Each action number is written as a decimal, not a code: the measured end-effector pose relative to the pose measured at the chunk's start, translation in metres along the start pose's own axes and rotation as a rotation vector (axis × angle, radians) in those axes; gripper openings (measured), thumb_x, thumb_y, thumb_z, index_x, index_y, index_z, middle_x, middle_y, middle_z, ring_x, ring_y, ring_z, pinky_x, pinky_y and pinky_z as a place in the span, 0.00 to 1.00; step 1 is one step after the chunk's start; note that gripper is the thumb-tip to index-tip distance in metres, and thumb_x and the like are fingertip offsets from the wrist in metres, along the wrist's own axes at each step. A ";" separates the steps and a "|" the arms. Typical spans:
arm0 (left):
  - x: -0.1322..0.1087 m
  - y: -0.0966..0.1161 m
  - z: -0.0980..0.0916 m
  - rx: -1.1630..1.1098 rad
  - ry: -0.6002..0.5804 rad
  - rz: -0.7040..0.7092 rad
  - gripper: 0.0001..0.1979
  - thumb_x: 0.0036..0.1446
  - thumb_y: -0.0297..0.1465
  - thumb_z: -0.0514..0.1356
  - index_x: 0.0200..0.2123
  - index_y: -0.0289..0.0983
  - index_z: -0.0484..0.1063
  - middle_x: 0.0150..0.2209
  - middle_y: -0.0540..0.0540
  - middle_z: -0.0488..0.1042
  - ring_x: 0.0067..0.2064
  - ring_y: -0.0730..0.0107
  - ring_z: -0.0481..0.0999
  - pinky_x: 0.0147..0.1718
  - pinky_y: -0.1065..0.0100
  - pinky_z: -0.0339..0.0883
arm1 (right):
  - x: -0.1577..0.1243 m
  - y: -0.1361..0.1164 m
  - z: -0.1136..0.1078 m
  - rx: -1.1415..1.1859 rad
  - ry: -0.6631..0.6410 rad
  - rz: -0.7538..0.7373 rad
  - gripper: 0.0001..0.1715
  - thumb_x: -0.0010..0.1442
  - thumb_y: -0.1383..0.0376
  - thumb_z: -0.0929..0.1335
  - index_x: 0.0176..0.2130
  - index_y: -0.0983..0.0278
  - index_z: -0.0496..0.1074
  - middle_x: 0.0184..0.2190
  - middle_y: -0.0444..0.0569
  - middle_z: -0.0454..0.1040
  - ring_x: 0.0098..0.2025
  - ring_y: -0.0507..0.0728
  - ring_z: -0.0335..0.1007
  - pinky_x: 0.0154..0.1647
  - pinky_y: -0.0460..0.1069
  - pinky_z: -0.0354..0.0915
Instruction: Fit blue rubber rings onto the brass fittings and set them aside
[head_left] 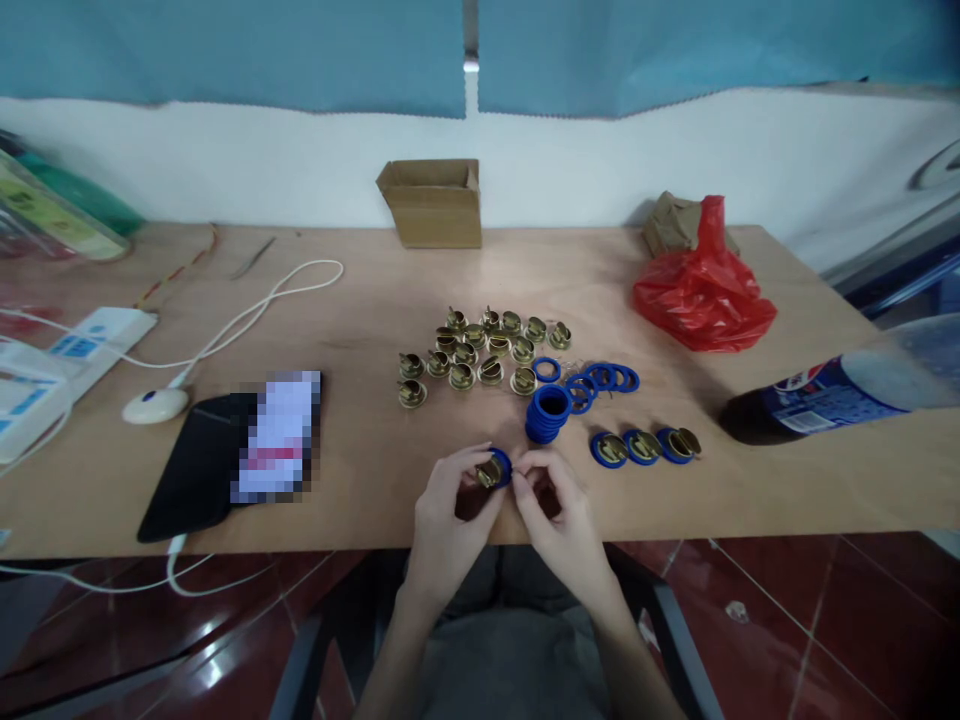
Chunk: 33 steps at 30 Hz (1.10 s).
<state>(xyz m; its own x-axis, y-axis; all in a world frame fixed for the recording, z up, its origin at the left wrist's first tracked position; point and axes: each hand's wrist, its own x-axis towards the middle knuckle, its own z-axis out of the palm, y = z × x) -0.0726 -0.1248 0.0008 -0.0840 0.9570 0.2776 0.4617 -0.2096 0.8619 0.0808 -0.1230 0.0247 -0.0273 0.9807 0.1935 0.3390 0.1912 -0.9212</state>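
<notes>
My left hand (454,510) grips a small brass fitting (489,474) with a blue ring (504,462) around it, just above the table's front edge. Beside it, my right hand (555,500) is closed in a pinch at the ring's right edge; what its fingertips hold is too small to make out. A stack of blue rings (546,415) stands just beyond my hands. Loose blue rings (601,377) lie behind it to the right. Several brass fittings with pale rims (461,376) sit in a cluster farther back. To the right, three fittings with blue rings (643,447) lie in a row.
On the right are a red plastic bag (705,295) and a cola bottle (817,400) lying on its side. A cardboard box (439,215) stands by the wall. Phones (199,465), a white cable (247,318) and a power strip (82,350) occupy the left.
</notes>
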 end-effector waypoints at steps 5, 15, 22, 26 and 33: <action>0.003 0.004 -0.005 0.059 -0.071 0.109 0.18 0.56 0.22 0.65 0.49 0.44 0.75 0.47 0.45 0.78 0.48 0.59 0.79 0.46 0.59 0.78 | 0.002 -0.003 0.002 -0.089 -0.072 -0.120 0.06 0.66 0.68 0.69 0.44 0.60 0.72 0.39 0.47 0.71 0.36 0.53 0.72 0.38 0.48 0.73; 0.003 0.004 -0.008 0.072 -0.238 0.089 0.23 0.58 0.27 0.68 0.57 0.46 0.71 0.51 0.45 0.76 0.51 0.60 0.78 0.50 0.57 0.77 | -0.005 -0.005 -0.017 -0.207 0.100 -0.225 0.06 0.69 0.70 0.67 0.40 0.61 0.74 0.34 0.47 0.73 0.35 0.54 0.73 0.38 0.49 0.72; 0.004 0.003 -0.007 0.083 -0.221 0.115 0.13 0.64 0.26 0.63 0.50 0.44 0.74 0.48 0.46 0.78 0.50 0.62 0.78 0.50 0.59 0.75 | -0.018 0.012 -0.071 -0.435 0.284 -0.088 0.05 0.67 0.64 0.71 0.36 0.61 0.75 0.26 0.42 0.74 0.24 0.51 0.69 0.28 0.46 0.66; 0.005 0.006 -0.008 0.090 -0.222 0.088 0.11 0.65 0.26 0.61 0.49 0.43 0.75 0.47 0.46 0.79 0.49 0.63 0.78 0.49 0.60 0.74 | -0.025 0.025 -0.102 -0.544 0.361 -0.082 0.07 0.66 0.61 0.72 0.36 0.61 0.76 0.29 0.43 0.79 0.28 0.53 0.76 0.31 0.45 0.69; 0.007 0.006 -0.008 0.072 -0.226 0.063 0.09 0.66 0.26 0.59 0.47 0.42 0.75 0.46 0.46 0.79 0.48 0.63 0.78 0.49 0.60 0.74 | -0.025 0.033 -0.123 -0.751 0.389 -0.181 0.11 0.69 0.58 0.70 0.38 0.62 0.77 0.30 0.44 0.82 0.27 0.53 0.79 0.30 0.44 0.70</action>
<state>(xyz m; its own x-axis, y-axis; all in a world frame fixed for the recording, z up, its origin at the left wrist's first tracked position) -0.0777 -0.1214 0.0116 0.1432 0.9648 0.2207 0.5218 -0.2631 0.8115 0.2082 -0.1464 0.0303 0.1360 0.8282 0.5437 0.8959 0.1315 -0.4244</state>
